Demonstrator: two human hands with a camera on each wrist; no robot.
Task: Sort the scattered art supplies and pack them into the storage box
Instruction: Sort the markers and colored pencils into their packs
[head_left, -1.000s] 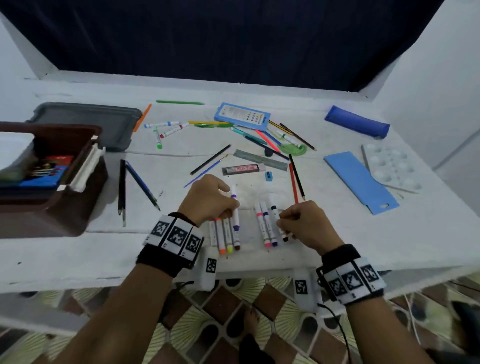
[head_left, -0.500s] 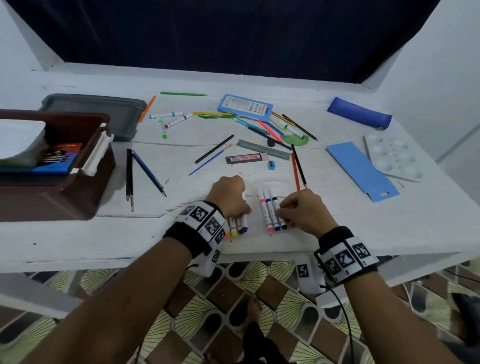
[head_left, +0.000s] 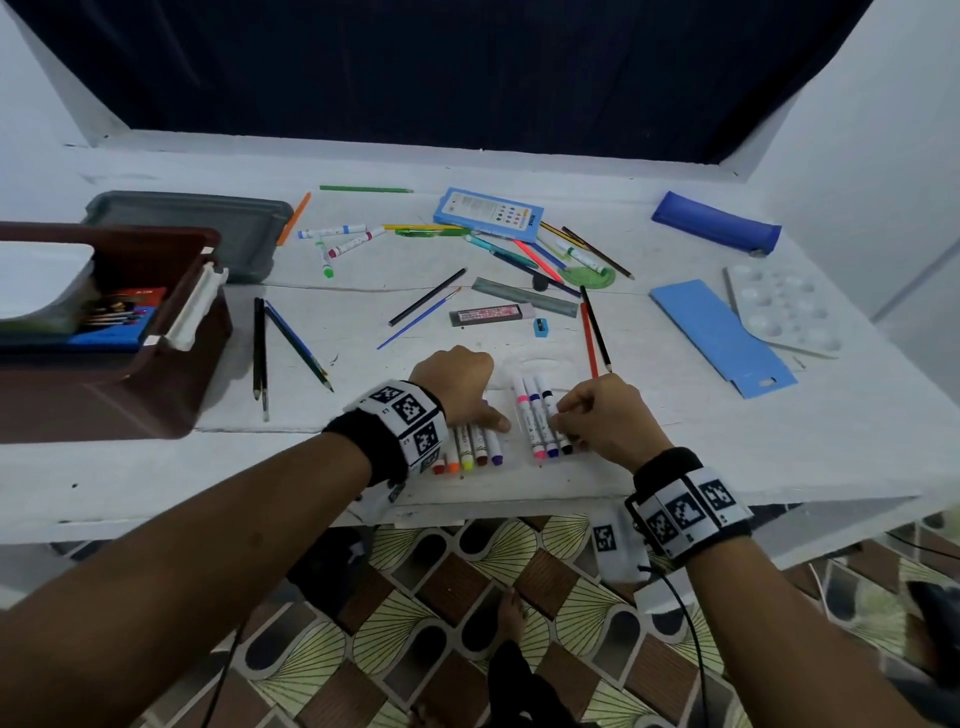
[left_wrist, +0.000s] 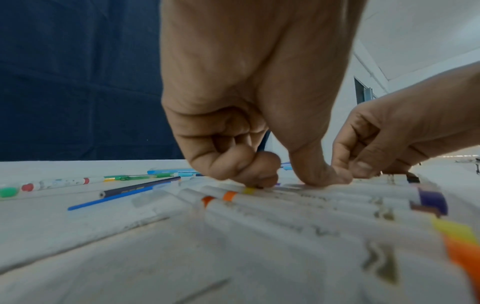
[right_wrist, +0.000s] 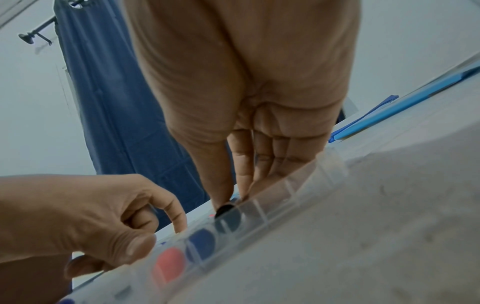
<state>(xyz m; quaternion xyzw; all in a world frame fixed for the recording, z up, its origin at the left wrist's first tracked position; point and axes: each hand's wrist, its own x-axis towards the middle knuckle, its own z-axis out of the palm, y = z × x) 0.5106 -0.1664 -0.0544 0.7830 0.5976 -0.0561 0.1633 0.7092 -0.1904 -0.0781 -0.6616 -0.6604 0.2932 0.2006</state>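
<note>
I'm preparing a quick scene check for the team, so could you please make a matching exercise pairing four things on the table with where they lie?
Things:
1. blue pencil case
2. grey lid
3. blue sharpener
4. white paint palette

Places:
A. far left, just behind the brown storage box
B. right edge, partly over the flat blue sleeve
C. far right corner, near the wall
D. middle, in front of the grey ruler

Pairs: 1-C, 2-A, 3-D, 4-B
</note>
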